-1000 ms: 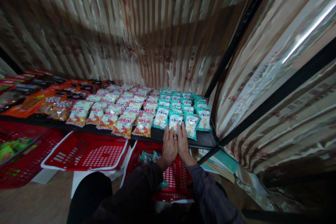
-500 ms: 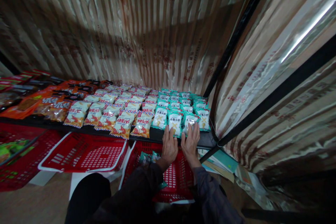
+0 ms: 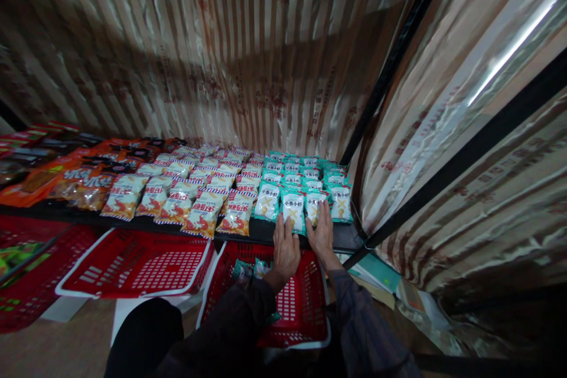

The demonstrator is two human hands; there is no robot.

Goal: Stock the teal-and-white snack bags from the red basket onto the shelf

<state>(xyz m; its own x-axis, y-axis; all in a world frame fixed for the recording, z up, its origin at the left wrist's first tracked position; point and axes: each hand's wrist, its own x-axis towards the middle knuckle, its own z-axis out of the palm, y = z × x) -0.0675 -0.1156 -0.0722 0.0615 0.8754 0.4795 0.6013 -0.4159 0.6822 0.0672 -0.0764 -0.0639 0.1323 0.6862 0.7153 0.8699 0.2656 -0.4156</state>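
Rows of small teal-and-white snack packets lie on the right end of a black shelf [image 3: 146,225]. My left hand [image 3: 286,248] rests its outstretched fingertips at the lower edge of a front-row snack packet [image 3: 293,205]. Beside it, my right hand [image 3: 322,235] lies with extended fingers over the neighbouring snack packet [image 3: 313,201], covering part of its front. Neither hand is wrapped round a packet. To the left stand rows of white-and-orange snack bags [image 3: 204,211] with striped edges.
Below the shelf a red basket [image 3: 305,319] holds a few teal packets [image 3: 243,270]. Another red basket [image 3: 133,263] is left of it. Orange bags [image 3: 88,180] fill the shelf further left. A black post [image 3: 443,180] slants at the right, before striped sheeting [image 3: 212,47].
My right hand's fingers have shifted slightly higher over the packet. My left hand stays at the lower edge of its packet. The view has moved a little.
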